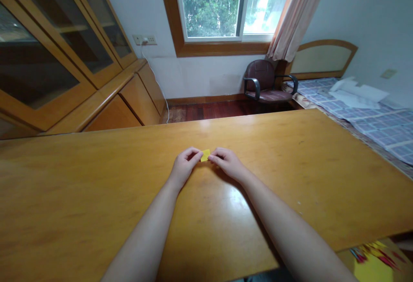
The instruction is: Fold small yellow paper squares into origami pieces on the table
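A small piece of yellow paper (205, 156) is held between my two hands, just above the wooden desk (129, 213). My left hand (186, 164) pinches its left edge between thumb and fingers. On the opposite side, my right hand (227, 163) grips the right edge in the same kind of pinch. The paper looks roughly square; the fingertips cover its side edges, and whether it is folded cannot be made out.
At the lower right, below the desk edge, lie yellow sheets (372, 269) with red and yellow pieces. Beyond the desk are a brown armchair (263, 79), a bed (380, 122) with white sheets on it, and a glass-door cabinet (93, 82). A white cord (158, 84) hangs from a socket.
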The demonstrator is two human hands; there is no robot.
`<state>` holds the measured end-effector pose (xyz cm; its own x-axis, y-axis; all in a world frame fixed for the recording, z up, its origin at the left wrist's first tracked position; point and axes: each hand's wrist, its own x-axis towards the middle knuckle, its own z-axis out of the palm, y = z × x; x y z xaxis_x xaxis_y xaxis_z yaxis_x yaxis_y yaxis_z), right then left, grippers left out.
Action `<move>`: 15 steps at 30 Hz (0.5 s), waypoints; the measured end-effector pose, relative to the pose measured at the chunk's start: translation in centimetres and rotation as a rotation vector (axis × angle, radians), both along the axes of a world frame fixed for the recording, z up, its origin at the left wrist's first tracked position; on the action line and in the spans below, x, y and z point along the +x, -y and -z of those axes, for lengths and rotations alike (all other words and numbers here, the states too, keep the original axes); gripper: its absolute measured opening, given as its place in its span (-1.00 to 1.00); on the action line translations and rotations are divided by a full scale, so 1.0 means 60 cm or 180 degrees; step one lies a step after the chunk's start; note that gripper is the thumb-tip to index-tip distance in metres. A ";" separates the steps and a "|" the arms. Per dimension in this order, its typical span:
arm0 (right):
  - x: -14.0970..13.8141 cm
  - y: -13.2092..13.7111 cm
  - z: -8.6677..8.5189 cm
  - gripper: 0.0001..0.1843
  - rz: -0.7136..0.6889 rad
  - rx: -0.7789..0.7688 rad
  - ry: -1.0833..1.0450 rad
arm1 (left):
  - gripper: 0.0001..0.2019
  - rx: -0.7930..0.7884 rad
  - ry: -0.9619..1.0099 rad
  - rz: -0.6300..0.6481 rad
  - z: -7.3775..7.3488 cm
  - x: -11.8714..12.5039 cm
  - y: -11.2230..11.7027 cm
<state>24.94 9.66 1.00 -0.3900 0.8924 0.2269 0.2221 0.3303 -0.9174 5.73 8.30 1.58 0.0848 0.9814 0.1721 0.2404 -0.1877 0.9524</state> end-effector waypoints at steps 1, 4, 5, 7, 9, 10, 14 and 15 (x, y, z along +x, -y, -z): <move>0.000 0.000 0.000 -0.74 0.0005 0.0021 0.0015 | -0.78 -0.0012 0.0001 -0.0002 0.000 0.000 0.000; -0.001 0.001 -0.002 -0.75 0.0017 0.0005 0.0029 | -0.78 -0.0024 0.0005 -0.0001 0.002 0.000 0.000; -0.001 0.002 -0.002 -0.76 0.0020 -0.0015 0.0028 | -0.77 -0.0017 0.0006 -0.0001 0.002 -0.001 0.000; -0.001 0.002 -0.003 -0.75 0.0027 -0.0037 0.0023 | -0.77 0.0002 0.0009 0.0004 0.002 -0.001 0.000; -0.002 0.003 -0.004 -0.75 0.0042 -0.0036 -0.0008 | -0.77 0.0019 -0.0007 0.0017 0.000 0.000 0.001; -0.002 0.004 -0.005 -0.75 0.0054 -0.0034 -0.0031 | -0.77 0.0030 -0.0026 0.0024 0.000 0.000 0.001; -0.001 0.005 -0.009 -0.77 0.0105 -0.0033 -0.0063 | -0.77 0.0111 -0.0253 0.0115 -0.003 0.002 0.004; -0.001 0.005 -0.010 -0.77 0.0112 -0.0022 -0.0056 | -0.77 0.0133 -0.0322 0.0145 -0.002 0.002 0.004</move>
<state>24.87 9.34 1.58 -0.3545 0.9070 0.2273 0.2171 0.3163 -0.9235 5.85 8.06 1.71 0.1481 0.9683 0.2010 0.3253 -0.2396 0.9148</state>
